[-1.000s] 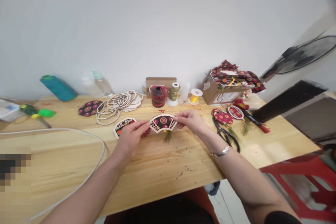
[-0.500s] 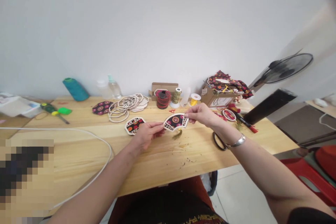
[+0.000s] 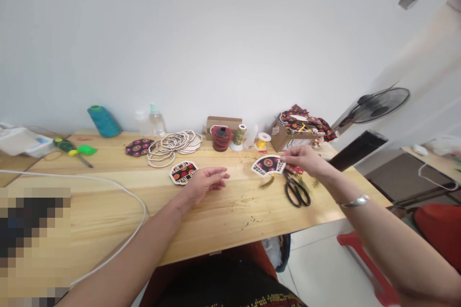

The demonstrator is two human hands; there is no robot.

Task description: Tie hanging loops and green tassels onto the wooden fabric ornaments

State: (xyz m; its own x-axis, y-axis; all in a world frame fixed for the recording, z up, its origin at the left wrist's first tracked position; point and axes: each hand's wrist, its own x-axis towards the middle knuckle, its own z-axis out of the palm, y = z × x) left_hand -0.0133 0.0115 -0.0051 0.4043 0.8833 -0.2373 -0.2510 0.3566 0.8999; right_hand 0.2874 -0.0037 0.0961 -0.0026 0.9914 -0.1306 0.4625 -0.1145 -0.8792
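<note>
Fan pendant (image 3: 268,165) btwn RH fingertips (image 3: 287,158)

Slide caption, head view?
Right hand holds a fan-shaped ornament near black scissors; open left hand beside a framed ornament.

Fan-shaped ornament with pale frame and dark patterned inset (image 3: 268,164): frame looks wooden, matt; inset cloth. Pale-brown wooden tabletop (image 3: 201,232): smooth, grain visible, faint sheen. Silver-coloured metal bangle (image 3: 355,201): polished, glossy. Teal thread cone (image 3: 104,122): fibrous, matt. Brown cardboard box (image 3: 283,141): matt. Red plastic stool (image 3: 362,253): smooth.
</note>
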